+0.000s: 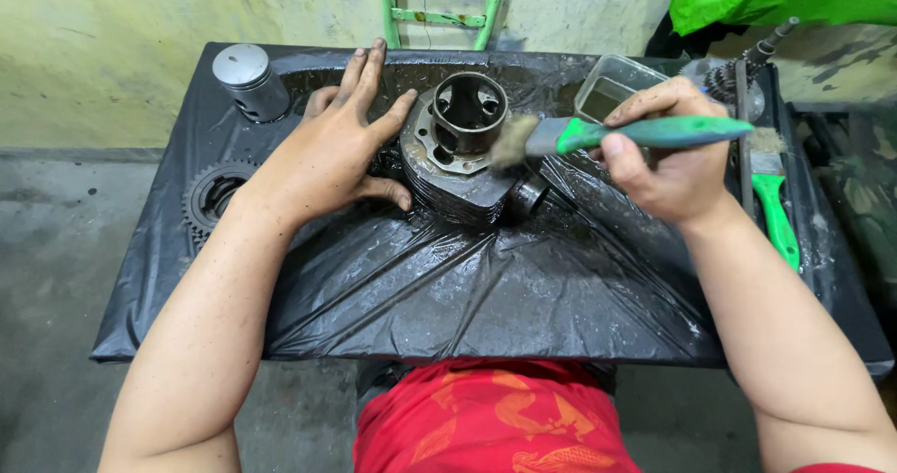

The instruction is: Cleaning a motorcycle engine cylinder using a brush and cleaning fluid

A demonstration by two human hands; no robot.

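While my left hand (341, 146) lies flat and spread against the near side of the engine cylinder (460, 155), its grip wide and closed on nothing, it serves only to brace that finned block on the black plastic sheet covering the counter (486, 295). Farther out beyond my left fingertips stands a silver piston (249, 80), and down beside my left wrist a toothed gear (213, 197) lies half sunk in the plastic. The cylinder sits between my two hands, bore upward, just touching my left thumb and palm. My right hand (668, 160) has its grip wrapped tight around the green handle of a paintbrush (598, 135), the bristles pressed against the cylinder's upper rim on the side nearest that hand. To brush well, I judge I should keep the left palm pressing firmly so the block cannot spin or slide on the slick sheet, and work the bristles in short strokes along the rim and into the fins. Just behind my right knuckles sits a clear plastic tub (617, 88); to the outside of my right wrist a second green-handled brush (771, 202) lies on the counter.
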